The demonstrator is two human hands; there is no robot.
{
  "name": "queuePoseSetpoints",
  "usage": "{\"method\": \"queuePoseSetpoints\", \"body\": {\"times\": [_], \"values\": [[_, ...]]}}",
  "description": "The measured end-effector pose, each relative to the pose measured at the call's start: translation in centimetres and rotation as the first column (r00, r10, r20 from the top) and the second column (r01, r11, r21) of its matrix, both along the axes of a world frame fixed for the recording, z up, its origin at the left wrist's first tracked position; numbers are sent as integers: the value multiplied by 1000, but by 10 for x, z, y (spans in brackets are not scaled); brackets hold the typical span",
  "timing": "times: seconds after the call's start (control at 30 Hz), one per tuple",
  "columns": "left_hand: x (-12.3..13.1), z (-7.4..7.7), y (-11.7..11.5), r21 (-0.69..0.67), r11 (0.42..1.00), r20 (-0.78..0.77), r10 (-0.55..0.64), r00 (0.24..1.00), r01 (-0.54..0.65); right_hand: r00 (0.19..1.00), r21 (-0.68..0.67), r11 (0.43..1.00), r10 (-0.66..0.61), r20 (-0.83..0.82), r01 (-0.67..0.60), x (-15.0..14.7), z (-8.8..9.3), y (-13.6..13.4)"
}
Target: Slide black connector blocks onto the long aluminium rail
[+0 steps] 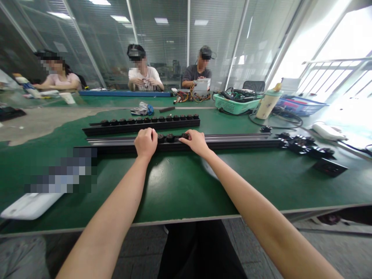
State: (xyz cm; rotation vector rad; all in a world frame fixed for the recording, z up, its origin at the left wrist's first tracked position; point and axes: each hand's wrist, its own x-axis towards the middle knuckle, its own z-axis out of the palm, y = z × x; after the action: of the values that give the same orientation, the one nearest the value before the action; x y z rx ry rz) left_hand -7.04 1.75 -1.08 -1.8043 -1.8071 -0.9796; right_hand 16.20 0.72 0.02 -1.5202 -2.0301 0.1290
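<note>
Your long, straight, glossy black rail (241, 140) lies in front of you on the smooth green tabletop (180, 186), its long axis running left to right, roughly parallel to the near table edge. Your left hand (145, 143) is curled over its left half, fingers bent inward; you can't tell from here whether they grip anything. Your right hand (196, 141) is nearly closed, thumb and fingertips pinching one small, chunky black piece (185, 136) on the rail; two more such pieces (170, 137) show between your hands, making three in sight. Just beyond lies one shorter black rail (145, 127), its right end angled slightly farther from you, bearing about a dozen similar pieces in a row. At the right end of your rail sits a loose black heap (302, 143), too jumbled to count, with one flat black rectangular plate (330, 167) nearer you. Farther off are two plastic baskets, one mint-green (236, 105) and one blue (305, 106), and three people (143, 77) sit along the far side
</note>
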Motion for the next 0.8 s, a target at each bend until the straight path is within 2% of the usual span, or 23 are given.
{"method": "queuePoseSetpoints", "body": {"times": [0.23, 0.43, 0.8], "values": [[-1, -1, 0, -48, 998, -21, 34, 999, -35, 997, 46, 999, -1, 78, -3, 6, -3, -8], [1, 0, -1, -78, 995, 28, 66, 997, -63, 996, 86, 994, -74, 47, 69, 1, -8, -11], [2, 0, 1, -78, 993, 26, 91, 996, -89, 996, 103, 995, -24, 82, 16, 4, -9, -9]]}}
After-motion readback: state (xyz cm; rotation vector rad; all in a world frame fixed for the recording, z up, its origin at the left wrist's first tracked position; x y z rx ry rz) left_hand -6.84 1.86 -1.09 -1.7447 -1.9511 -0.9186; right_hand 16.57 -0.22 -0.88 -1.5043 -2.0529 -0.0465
